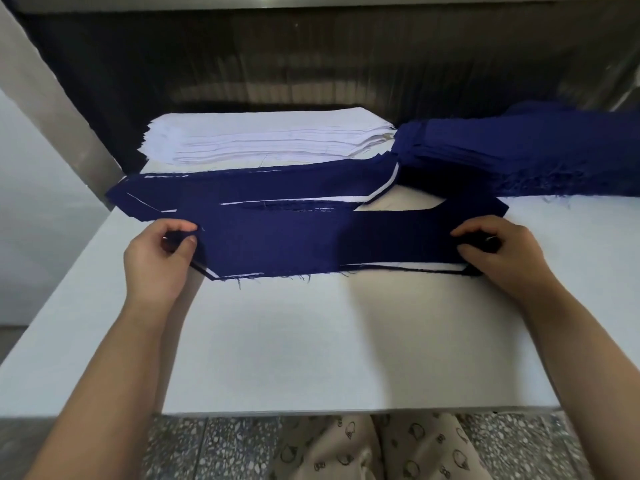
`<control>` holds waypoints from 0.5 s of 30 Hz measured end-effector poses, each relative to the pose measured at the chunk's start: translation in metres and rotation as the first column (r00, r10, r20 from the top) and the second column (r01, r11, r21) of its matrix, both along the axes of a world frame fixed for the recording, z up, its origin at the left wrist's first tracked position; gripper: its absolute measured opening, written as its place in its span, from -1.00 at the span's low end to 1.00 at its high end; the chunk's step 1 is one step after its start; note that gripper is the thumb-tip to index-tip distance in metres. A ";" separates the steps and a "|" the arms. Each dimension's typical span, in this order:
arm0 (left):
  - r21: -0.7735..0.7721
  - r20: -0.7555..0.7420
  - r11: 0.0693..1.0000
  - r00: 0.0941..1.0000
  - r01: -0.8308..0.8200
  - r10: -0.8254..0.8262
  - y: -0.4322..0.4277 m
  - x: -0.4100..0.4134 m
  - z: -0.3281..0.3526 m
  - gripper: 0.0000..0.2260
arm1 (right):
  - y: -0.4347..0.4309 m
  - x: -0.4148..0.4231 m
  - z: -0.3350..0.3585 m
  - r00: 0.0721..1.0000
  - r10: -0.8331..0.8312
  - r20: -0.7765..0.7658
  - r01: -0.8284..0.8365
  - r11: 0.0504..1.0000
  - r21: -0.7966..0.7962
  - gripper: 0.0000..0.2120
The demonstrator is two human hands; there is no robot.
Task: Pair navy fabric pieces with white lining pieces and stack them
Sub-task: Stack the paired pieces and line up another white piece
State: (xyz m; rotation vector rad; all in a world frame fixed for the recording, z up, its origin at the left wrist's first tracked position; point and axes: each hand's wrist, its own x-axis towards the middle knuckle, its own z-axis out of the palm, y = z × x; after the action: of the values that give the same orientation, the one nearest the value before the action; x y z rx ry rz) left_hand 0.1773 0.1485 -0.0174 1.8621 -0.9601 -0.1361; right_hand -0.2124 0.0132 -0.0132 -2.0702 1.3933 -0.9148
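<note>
White table [311, 341] fills the view, with speckled flooring [214, 448] below its near edge. At mid-table, a navy fabric piece [311, 244] is held by its two ends, a white lining piece [398, 265] peeking from beneath along its near edge. Left hand [156, 258] pinches the left end between thumb and fingers; right hand [498, 251] pinches the right end likewise. Just behind lie paired pieces [242, 188] already stacked. Along the far edge sit a white lining stack [263, 140] on the left and a navy stack [519, 150] toward the far right corner.
</note>
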 end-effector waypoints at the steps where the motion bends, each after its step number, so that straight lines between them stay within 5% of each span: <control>1: 0.001 0.000 1.000 1.000 -0.005 0.005 0.000 0.000 0.000 -0.85 | 0.000 0.000 0.000 1.000 0.002 -0.008 -0.002 1.000 -0.011 -0.73; 15: 0.070 0.062 0.996 0.997 -0.048 0.044 0.002 0.002 0.000 -0.82 | 0.008 0.001 0.003 0.995 -0.097 0.009 0.098 0.993 -0.060 -0.68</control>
State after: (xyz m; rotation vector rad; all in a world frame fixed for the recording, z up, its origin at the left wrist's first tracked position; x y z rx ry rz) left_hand 0.1795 0.1504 -0.0173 1.9626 -0.9637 -0.0884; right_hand -0.2115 0.0216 -0.0106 -2.0564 1.4921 -1.0138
